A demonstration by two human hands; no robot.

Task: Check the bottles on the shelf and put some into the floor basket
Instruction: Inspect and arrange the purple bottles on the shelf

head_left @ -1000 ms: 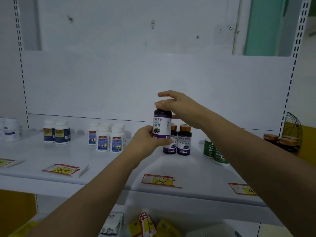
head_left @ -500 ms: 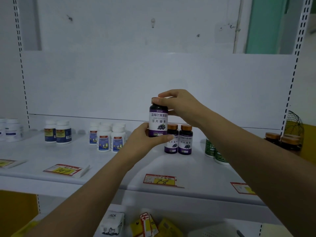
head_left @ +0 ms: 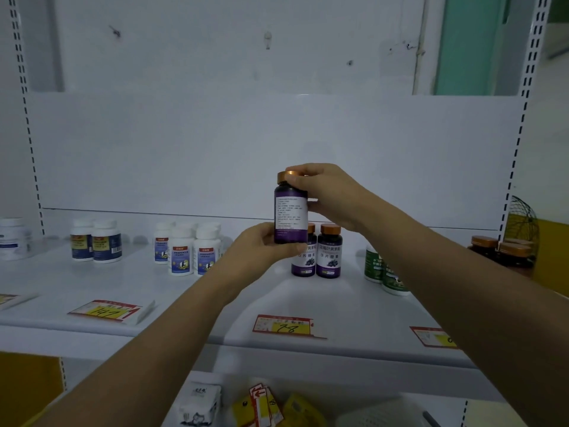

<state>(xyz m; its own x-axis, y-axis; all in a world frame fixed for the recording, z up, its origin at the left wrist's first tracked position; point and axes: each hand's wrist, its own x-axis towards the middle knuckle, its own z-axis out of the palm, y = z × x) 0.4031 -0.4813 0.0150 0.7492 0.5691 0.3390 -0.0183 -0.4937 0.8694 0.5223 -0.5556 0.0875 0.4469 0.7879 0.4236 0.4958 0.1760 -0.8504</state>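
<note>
One purple bottle (head_left: 290,217) held above the shelf (head_left: 338,303), our left hand (head_left: 261,245) gripping its base, right hand (head_left: 326,192) pinching the cap (head_left: 284,177); we're checking, basket drop yet to come

Dim, bluish, even light makes the white shelf (head_left: 354,303) look grey, with only soft, faint shadows around the white bottles (head_left: 181,251) standing on it. A small highlight sits on the copper cap (head_left: 284,176) of the purple bottle (head_left: 291,217) held up at centre. Wide-angle distortion bows the perforated uprights (head_left: 26,118) at both edges, the lower corners look stretched and soft, and the fine print on the held bottle's label is too blurred to read.
</note>
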